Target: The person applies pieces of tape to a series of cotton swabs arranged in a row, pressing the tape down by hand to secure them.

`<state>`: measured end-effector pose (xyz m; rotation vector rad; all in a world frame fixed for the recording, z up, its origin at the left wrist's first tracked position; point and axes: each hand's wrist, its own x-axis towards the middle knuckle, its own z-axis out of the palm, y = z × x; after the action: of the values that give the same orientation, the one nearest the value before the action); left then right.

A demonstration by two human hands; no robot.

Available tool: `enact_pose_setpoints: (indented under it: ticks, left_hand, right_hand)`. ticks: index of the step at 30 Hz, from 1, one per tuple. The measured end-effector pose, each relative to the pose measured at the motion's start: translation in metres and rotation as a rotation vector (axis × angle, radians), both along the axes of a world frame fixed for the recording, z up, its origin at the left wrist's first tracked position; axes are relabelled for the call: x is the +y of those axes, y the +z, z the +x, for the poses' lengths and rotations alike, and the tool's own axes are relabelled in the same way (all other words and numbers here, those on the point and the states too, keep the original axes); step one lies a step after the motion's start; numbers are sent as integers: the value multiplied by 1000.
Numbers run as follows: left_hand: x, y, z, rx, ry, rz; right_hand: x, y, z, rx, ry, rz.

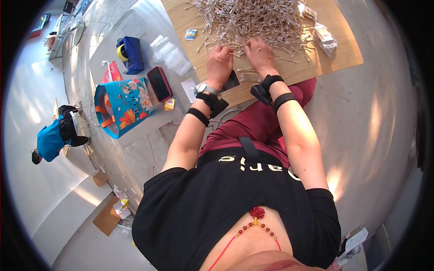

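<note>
In the head view, our left hand (219,64) and right hand (260,55) curl their fingers at the near edge of a cotton swab heap (253,20) on a wooden table (347,49). We cannot tell whether either pinches a swab. A swab row (249,76) lies between our wrists.

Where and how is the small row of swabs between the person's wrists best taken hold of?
Probably from above, mid-length: the row of swabs lies flat, sticks roughly parallel and running left to right, so the right hand might pinch its near and far edges.
</note>
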<state>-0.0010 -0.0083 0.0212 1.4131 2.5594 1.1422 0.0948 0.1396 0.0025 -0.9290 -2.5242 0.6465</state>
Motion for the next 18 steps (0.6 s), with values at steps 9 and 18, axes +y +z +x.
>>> enact_pose_setpoints:
  ticks: [9, 18]
  left_hand:
    - [18, -18, -28, 108, -61, -94]
    - [5, -14, -42, -118, -67, -70]
  right_hand:
    - [0, 0, 0, 13, -125, -141]
    - [18, 3, 56, 242, -69, -131]
